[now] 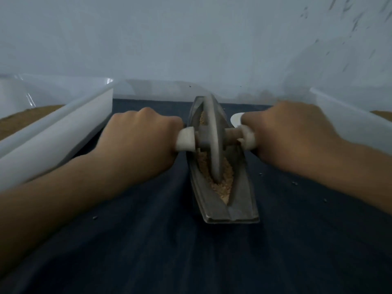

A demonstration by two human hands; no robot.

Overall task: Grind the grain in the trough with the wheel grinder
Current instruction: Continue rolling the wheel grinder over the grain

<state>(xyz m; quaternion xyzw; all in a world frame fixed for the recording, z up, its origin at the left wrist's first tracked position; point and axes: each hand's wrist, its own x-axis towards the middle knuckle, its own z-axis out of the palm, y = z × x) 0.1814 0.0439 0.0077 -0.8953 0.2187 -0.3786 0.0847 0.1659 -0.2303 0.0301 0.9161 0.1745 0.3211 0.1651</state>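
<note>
The trough is a long, boat-shaped piece of grey metal with a pointed V-shaped channel. It lies lengthwise on the dark blue cloth that covers the desk, at the middle of the view, with its flat near end towards the person. The wheel grinder stands upright in the channel: a thin grey disc on a cross axle, its lower edge sunk into the grain. The grain is pale tan and coarse. It is heaped along the channel both in front of and behind the wheel and thins out to a point at the near end. Each end of the axle carries a pale, rounded handle, and only their inner collars show. The left hand is clenched round the left handle, and the right hand is clenched round the right handle; both have their knuckles up. Just behind the right hand a small white rounded object lies on the cloth, too hidden to tell what it is. A white plastic container sits along the left side of the cloth, and a brown, sandy-looking fill shows beyond its near rim. Another white container stands at the right, with a sliver of the same brown visible at its far edge. A few dark specks are scattered on the cloth.
</note>
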